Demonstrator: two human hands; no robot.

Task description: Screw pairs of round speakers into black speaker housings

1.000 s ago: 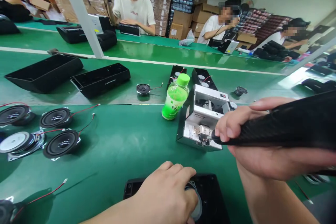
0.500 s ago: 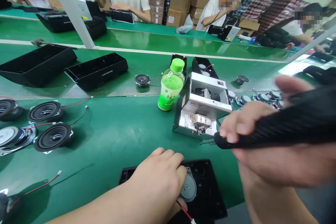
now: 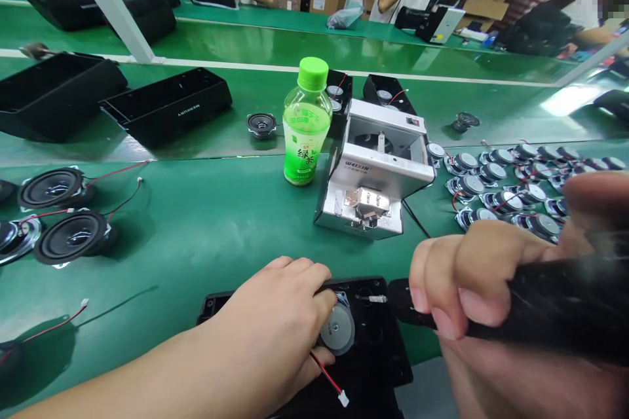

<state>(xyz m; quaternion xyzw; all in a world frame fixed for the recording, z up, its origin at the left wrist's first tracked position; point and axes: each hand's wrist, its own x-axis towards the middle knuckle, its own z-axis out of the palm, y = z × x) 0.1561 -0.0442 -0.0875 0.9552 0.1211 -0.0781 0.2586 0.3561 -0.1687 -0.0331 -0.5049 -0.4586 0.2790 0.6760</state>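
My left hand (image 3: 287, 317) lies over a black panel (image 3: 388, 353) at the bottom centre, its fingers curled around the edge of a round silver-backed speaker (image 3: 339, 327) seated in it. A red and black wire with a white plug (image 3: 343, 398) comes out below the fingers. On the right, my right hand (image 3: 466, 281) is wrapped round a black electric screwdriver (image 3: 545, 304). The metal tip of the tool points left, over the panel's upper right part, near the speaker. Whether the tip touches anything cannot be made out.
Behind the panel stand a silver screw feeder (image 3: 376, 173) and a green-capped bottle (image 3: 307, 127). Large black speakers (image 3: 73, 236) lie at left, rows of small speakers (image 3: 506, 200) at right. Black housings (image 3: 171, 105) rest farther back. Co-workers sit across the green table (image 3: 221, 209).
My right hand has brought the screwdriver down, so its tip is now over the panel instead of by the feeder. The view has tilted downward. My left hand stays on the speaker.
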